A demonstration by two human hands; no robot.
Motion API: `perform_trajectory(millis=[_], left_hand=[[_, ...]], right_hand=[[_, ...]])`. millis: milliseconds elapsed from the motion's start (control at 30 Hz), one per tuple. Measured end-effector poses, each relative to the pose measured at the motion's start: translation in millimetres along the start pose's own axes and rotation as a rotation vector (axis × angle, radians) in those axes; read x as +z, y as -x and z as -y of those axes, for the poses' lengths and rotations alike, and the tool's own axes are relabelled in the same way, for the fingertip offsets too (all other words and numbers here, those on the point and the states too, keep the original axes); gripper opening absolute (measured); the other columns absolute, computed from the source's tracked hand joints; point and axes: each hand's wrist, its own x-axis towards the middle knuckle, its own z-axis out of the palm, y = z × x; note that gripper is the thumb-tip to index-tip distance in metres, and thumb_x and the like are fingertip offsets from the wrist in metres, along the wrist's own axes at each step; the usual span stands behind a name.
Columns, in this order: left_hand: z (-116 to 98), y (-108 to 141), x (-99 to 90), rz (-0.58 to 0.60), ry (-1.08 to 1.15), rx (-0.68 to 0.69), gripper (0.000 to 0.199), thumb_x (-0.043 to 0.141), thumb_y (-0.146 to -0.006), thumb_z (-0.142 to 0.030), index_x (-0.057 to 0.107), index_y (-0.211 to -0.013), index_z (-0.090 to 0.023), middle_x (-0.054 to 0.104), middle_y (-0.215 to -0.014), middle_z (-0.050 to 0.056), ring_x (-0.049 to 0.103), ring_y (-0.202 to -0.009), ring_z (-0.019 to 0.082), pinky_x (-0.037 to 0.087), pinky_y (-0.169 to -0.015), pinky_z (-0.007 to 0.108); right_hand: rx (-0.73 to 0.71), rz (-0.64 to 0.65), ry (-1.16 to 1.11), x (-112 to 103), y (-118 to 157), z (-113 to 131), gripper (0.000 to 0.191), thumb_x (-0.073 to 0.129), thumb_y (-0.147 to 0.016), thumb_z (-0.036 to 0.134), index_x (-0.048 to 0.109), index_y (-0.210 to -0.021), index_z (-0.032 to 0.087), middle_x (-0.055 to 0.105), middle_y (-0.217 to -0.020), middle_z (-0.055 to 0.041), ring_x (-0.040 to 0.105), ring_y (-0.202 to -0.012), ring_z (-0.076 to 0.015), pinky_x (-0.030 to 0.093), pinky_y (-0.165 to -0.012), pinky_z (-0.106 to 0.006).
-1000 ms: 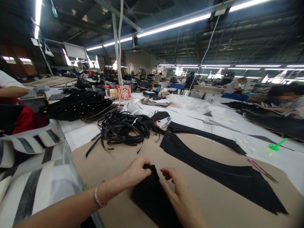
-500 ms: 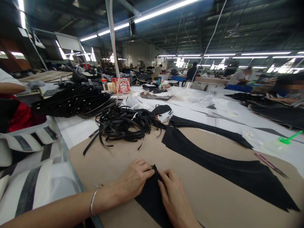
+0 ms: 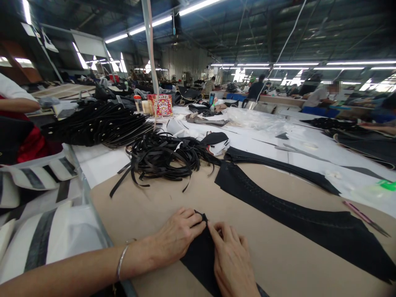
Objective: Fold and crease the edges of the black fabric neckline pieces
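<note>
A black fabric piece (image 3: 200,258) lies on the tan board (image 3: 293,251) in front of me, its narrow end pointing away. Across its left edge near the tip, my left hand (image 3: 181,231) has its fingers curled, with thumb and forefinger pressing the cloth. My right hand (image 3: 232,255) grips the right edge, fingers bent and tips at the same far end. Both sets of fingertips nearly meet there. The nearer part of the cloth is partly hidden under my right hand and runs off the bottom of the view.
Stacked long curved black pieces (image 3: 293,218) lie to the right, beside pink-handled scissors (image 3: 366,218). Beyond the board sits a tangle of black strips (image 3: 163,159). A pile of black pieces (image 3: 99,123) is back left. A person's sleeve (image 3: 15,90) shows at far left.
My right hand has shifted its grip slightly along the cloth, its fingers more bent. The left hand still presses near the tip. The whole view has turned a little to the left.
</note>
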Motion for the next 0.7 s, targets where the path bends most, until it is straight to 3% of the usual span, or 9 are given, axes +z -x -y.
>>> perform_trajectory(millis=[300,700], left_hand=[[2.4,4.4,0.6,-0.039,0.080,-0.032,0.041,0.043,-0.086,-0.005,0.054,-0.123,-0.019,0.061,-0.114,0.007,0.051,-0.102,0.022,0.041,-0.093,0.038],[1.0,10.2,-7.3,-0.012,0.048,-0.011,0.041,0.043,-0.088,-0.005,0.052,-0.126,-0.017,0.061,-0.118,0.008,0.052,-0.106,0.022,0.042,-0.096,0.038]], right_hand=[[-0.064,-0.036,0.268,1.3,-0.1,15.4,0.052,0.039,-0.082,-0.002,0.058,-0.126,0.017,0.062,-0.114,-0.0113,0.055,-0.096,-0.0235,0.034,-0.085,-0.041],[-0.104,-0.130,0.268,15.1,-0.5,10.8,0.053,0.035,-0.083,0.001,0.059,-0.126,0.021,0.064,-0.110,-0.0118,0.055,-0.102,-0.0276,0.039,-0.089,-0.045]])
